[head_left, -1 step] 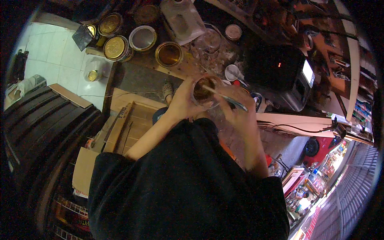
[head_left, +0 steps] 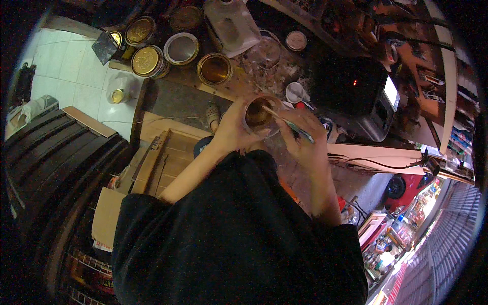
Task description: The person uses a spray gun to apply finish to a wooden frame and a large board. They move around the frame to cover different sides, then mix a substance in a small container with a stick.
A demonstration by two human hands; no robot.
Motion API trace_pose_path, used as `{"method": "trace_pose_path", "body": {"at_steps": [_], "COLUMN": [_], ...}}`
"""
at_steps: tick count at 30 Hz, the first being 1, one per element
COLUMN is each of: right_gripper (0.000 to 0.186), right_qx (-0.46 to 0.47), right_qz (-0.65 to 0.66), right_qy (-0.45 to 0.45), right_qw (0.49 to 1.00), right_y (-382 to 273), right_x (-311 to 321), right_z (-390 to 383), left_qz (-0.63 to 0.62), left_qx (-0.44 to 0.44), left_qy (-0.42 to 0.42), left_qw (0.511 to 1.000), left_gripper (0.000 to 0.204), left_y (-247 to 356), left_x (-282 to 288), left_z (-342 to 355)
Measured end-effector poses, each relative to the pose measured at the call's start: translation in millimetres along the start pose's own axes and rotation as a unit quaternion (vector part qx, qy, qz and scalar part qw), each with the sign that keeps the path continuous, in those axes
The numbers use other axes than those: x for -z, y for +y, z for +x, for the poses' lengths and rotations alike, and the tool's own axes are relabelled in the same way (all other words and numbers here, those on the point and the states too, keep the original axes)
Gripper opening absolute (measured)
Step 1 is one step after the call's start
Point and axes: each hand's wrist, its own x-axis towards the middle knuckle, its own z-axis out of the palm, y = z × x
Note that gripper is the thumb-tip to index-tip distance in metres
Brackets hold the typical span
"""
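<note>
My left hand (head_left: 233, 126) is wrapped round a clear round cup (head_left: 273, 128) in front of my chest. Brown liquid (head_left: 257, 116) shows inside it. My right hand (head_left: 309, 131) grips a slim stick (head_left: 291, 127), pale toward the cup and grey-green toward my palm. Its pale end reaches over the rim into the cup; the tip is hard to make out in the liquid. Beyond my left hand stands an open can (head_left: 201, 76) of amber liquid. A small white cup (head_left: 294, 92) lies just past my right hand.
Several round cans, one a gold-lidded can (head_left: 147, 60), stand at the far left beside a pale plastic jug (head_left: 231, 25). A black machine (head_left: 353, 96) with red digits sits at the right. Cardboard (head_left: 175, 157) lies left of me. My foot (head_left: 212, 116) is below.
My right hand and the stick have shifted very slightly at the cup's rim. The left hand and the cup stay nearly in place.
</note>
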Motion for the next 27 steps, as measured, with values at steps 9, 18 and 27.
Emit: {"method": "trace_pose_path", "body": {"at_steps": [9, 18, 27], "right_gripper": [0.013, 0.01, 0.013], "right_qx": [-0.036, 0.004, -0.001], "right_qz": [-0.002, 0.066, -0.002], "right_qy": [-0.043, -0.01, 0.004], "right_qw": [0.998, 0.998, 1.0], "right_y": [-1.8, -7.7, -1.8], "right_x": [2.5, 1.0, 2.6], "right_z": [-4.4, 8.7, 9.4], "left_qz": [-0.019, 0.001, -0.004], "left_qx": [-0.005, 0.001, 0.021], "left_qy": [0.001, 0.012, 0.012], "left_qw": [1.0, 1.0, 1.0], "left_gripper": [0.076, 0.075, 0.074], "left_y": [3.3, 1.5, -2.5], "left_x": [-1.0, 0.7, -1.8], "left_z": [9.2, 8.5, 10.5]}}
